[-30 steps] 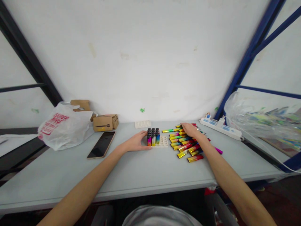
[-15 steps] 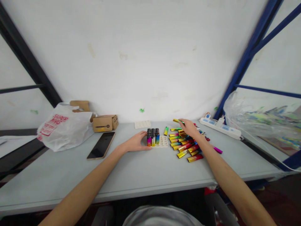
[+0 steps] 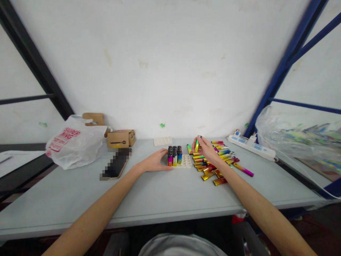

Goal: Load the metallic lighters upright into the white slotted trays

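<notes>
A grey-topped desk [image 3: 160, 193] stands against a scuffed white wall [image 3: 170, 71], with a pale tray [image 3: 188, 161] of round sockets lying flat on it. Behind the tray's right end, the right hand [image 3: 204, 147] has its thumb and fingers closed on a yellow-green lighter [image 3: 196, 145], held roughly upright and clear of the tray. Black-topped upright lighters [image 3: 174, 159], with magenta, yellow and blue bodies at the front, stand in close rows at the tray's left end; the sockets at its right end show bare. The left hand [image 3: 156, 161] curves around the tray's left end, thumb and fingers apart, thumb at the near corner and fingertips beside the rear lighters; whether it grips, I cannot tell. Just right of the tray, a loose pile of shiny lighters [image 3: 207, 168] lies on its side, partly hidden by the right forearm. Behind the tray, near the wall, rests a second tray [image 3: 163, 141]. Left of the tray, well apart, are a partly pixelated phone [image 3: 119, 164], a small cardboard box [image 3: 116, 139] and a white plastic bag [image 3: 77, 144] with red lettering. Far right of the tray, beyond the pile, sits a white power strip [image 3: 252, 147].
</notes>
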Demonstrator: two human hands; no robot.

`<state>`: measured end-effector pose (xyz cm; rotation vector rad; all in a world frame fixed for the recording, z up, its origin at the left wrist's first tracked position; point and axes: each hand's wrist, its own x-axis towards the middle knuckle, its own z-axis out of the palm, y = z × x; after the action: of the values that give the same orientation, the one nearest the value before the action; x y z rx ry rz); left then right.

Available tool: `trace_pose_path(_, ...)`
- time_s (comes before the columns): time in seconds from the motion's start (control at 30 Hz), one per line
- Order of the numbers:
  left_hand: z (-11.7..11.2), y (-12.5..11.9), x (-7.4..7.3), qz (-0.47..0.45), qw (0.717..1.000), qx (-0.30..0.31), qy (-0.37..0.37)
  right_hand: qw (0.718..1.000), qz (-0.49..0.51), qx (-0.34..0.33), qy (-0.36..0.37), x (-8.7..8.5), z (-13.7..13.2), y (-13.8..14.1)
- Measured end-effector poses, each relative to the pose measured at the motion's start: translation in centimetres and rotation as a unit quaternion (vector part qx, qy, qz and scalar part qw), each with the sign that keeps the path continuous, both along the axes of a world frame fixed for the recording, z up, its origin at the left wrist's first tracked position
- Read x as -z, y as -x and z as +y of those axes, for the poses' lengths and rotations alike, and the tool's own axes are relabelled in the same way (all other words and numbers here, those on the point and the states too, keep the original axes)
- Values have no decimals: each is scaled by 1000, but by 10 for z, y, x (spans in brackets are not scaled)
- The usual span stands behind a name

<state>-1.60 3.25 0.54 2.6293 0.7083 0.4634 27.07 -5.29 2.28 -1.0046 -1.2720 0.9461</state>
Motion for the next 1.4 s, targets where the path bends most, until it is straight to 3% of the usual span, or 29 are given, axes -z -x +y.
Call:
trace_pose_path(0.13,0,0,0,-14,1000,11,-2,998,42,-41,6,-1,-5,18)
trace_pose_path(0.3,0,0,1,-25,1000,15,1,991,86,-40,95,3,-7,31)
trace_pose_path(0.53,0,0,2,-18,1000,10,5,986,82,23,146,9,-6,36)
trace_pose_path(0.97,0,0,1,-25,1000,13,4,989,42,-36,140,8,-9,39)
trace_pose_path(1.17,-1,0,0,-27,1000,11,7,992,-47,36,115,10,-10,40)
trace_pose_path(1.4,-1,0,-1,-18,1000,11,7,991,-49,22,122,10,-9,37)
